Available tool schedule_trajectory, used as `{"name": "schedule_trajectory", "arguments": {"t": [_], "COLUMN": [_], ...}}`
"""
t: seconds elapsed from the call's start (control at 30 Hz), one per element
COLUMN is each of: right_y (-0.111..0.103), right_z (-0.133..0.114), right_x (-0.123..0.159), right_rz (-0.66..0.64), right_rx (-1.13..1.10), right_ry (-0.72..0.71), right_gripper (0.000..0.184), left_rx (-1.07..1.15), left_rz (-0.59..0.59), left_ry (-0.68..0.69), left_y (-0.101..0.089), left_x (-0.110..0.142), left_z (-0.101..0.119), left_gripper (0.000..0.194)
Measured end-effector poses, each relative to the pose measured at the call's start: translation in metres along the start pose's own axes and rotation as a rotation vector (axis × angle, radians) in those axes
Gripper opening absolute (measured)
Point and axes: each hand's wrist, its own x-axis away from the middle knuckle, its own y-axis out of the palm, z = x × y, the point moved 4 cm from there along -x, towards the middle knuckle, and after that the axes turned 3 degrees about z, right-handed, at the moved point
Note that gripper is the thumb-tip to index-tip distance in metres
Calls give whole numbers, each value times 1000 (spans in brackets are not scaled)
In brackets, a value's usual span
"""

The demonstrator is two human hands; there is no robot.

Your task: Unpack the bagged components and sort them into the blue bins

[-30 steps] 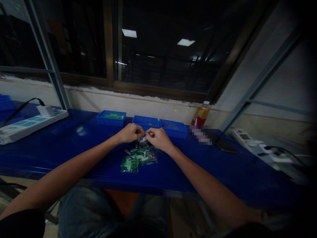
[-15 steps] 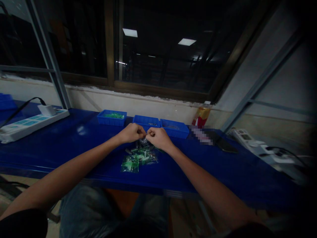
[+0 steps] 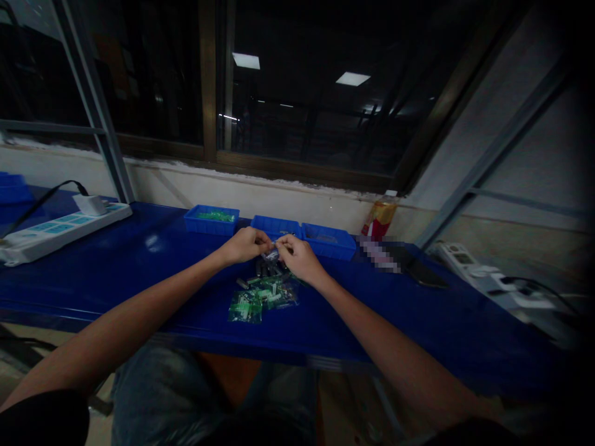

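Note:
My left hand [image 3: 248, 244] and my right hand [image 3: 300, 256] meet above the table, fingertips pinched. Between them hangs a small clear plastic bag [image 3: 271, 254], its top edge in both sets of fingers. What is inside it is too dim to make out. Just below lies a pile of small clear packets [image 3: 277, 292] with green and white pieces and some dark, metallic-looking parts. At the pile's front left, one flat packet with green contents [image 3: 245, 310] lies on the blue table [image 3: 195, 310].
Behind my hands stand a blue tray of green pieces [image 3: 212, 220], a middle blue tray [image 3: 275, 224] and a right blue tray [image 3: 329, 243]. A power strip [image 3: 65, 234] lies left. At right are a bottle [image 3: 382, 217], a phone [image 3: 425, 272] and another power strip [image 3: 499, 279].
My fingertips have shifted slightly and the right fingers have straightened a little. The clear bag shows more plainly between my hands. The pile and trays stay put.

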Motion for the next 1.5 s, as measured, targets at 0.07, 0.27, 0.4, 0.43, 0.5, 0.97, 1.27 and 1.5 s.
{"name": "schedule_trajectory", "arguments": {"t": [0.07, 0.27, 0.4, 0.43, 0.5, 0.97, 1.27, 1.5], "right_y": [0, 1, 2, 2, 2, 3, 0, 0], "right_z": [2, 4, 2, 2, 1, -2, -1, -2], "right_x": [0, 0, 1, 2, 2, 3, 0, 0], "right_rz": [-6, 6, 14, 17, 18, -6, -1, 1], "right_rx": [-90, -138, -108, -97, -72, -147, -262, -293], "right_ry": [40, 100, 105, 103, 92, 77, 101, 158], "right_gripper": [18, 14, 13, 13, 12, 10, 16, 15], "left_rx": [9, -7, -2, 8, 66, 385, 394, 380], "left_rz": [21, 32, 14, 9, 1, -25, 20, 34], "left_ry": [-15, -13, 8, 9, 6, -37, -104, -109], "left_y": [-1, 0, 0, 1, 2, 6, 4, 5], "left_x": [-1, -1, -1, -2, -2, -1, 1, -1], "left_z": [-3, -4, -3, -3, -5, -5, 0, -6], "left_gripper": [22, 21, 20, 20, 20, 6, 3, 4]}}
